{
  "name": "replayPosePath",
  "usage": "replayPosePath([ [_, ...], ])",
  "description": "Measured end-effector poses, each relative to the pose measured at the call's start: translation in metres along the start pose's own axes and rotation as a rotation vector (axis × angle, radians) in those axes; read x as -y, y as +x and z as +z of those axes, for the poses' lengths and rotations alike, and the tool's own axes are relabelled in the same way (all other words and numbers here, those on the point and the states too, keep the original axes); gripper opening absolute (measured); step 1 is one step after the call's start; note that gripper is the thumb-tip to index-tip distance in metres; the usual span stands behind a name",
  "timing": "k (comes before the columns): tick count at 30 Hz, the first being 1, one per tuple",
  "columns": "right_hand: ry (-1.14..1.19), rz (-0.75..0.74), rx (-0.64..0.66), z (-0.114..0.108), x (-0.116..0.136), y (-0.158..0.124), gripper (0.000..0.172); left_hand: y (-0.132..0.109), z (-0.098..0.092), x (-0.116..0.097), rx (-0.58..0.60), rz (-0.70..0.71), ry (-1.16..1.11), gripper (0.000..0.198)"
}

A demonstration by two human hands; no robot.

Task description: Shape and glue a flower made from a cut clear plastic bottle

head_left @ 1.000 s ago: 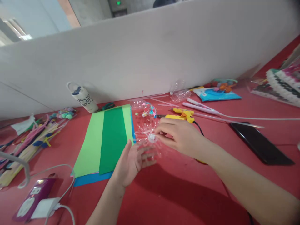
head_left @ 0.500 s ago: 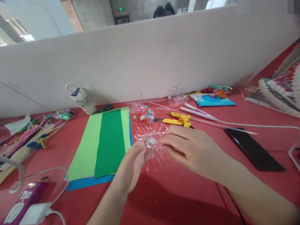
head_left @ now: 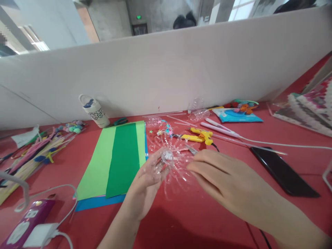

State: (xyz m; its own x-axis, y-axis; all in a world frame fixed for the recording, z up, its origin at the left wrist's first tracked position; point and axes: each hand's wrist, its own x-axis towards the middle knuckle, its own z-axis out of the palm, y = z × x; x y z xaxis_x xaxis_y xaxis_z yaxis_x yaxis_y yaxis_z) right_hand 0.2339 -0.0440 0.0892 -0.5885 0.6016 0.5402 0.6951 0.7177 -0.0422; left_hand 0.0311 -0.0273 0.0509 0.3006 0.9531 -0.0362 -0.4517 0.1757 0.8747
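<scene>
Red table (head_left: 181, 221) pushed up against a white partition (head_left: 155, 76) in the head view. Left hand (head_left: 148, 180) is holding a clear plastic fringed piece (head_left: 168, 156) (kinda flower-shaped) over the table, right of the green sheets (head_left: 123, 157). Right hand (head_left: 223, 176) is at its right-side strands, fingers bunched, can't tell if they're pinching any; yellow glue gun (head_left: 205, 136) lies beyond

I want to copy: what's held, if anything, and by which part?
The left hand holds the clear spiky plastic piece near its middle. Whether the right hand holds anything, I can't tell.
</scene>
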Motion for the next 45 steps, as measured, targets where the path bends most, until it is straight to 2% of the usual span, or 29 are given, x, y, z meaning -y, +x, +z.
replayPosePath([
  [12, 0.021, 0.023, -0.052, -0.002, -0.002, 0.001, 0.018, 0.001, 0.000, 0.003, 0.002, -0.060, -0.108, 0.039],
  [20, 0.027, 0.000, 0.004, -0.010, 0.001, 0.012, 0.026, -0.002, 0.003, 0.009, -0.113, -0.098, 0.076, 0.045],
  [26, 0.029, -0.032, 0.049, -0.011, 0.005, 0.024, 0.031, -0.001, 0.010, 0.007, -0.081, -0.079, 0.195, 0.051],
  [31, 0.055, -0.010, -0.009, -0.005, 0.005, 0.027, 0.026, -0.003, 0.018, 0.003, -0.121, -0.068, 0.279, 0.046],
  [35, 0.016, 0.013, -0.039, -0.002, 0.009, 0.026, 0.025, -0.002, 0.021, 0.005, -0.201, -0.047, 0.271, 0.046],
  [40, -0.050, 0.019, -0.072, 0.001, 0.017, 0.023, 0.028, -0.001, 0.020, 0.010, -0.239, -0.046, 0.253, 0.048],
  [45, -0.048, 0.036, -0.096, -0.001, 0.018, 0.015, 0.023, 0.001, 0.015, 0.011, -0.273, -0.036, 0.293, 0.041],
])
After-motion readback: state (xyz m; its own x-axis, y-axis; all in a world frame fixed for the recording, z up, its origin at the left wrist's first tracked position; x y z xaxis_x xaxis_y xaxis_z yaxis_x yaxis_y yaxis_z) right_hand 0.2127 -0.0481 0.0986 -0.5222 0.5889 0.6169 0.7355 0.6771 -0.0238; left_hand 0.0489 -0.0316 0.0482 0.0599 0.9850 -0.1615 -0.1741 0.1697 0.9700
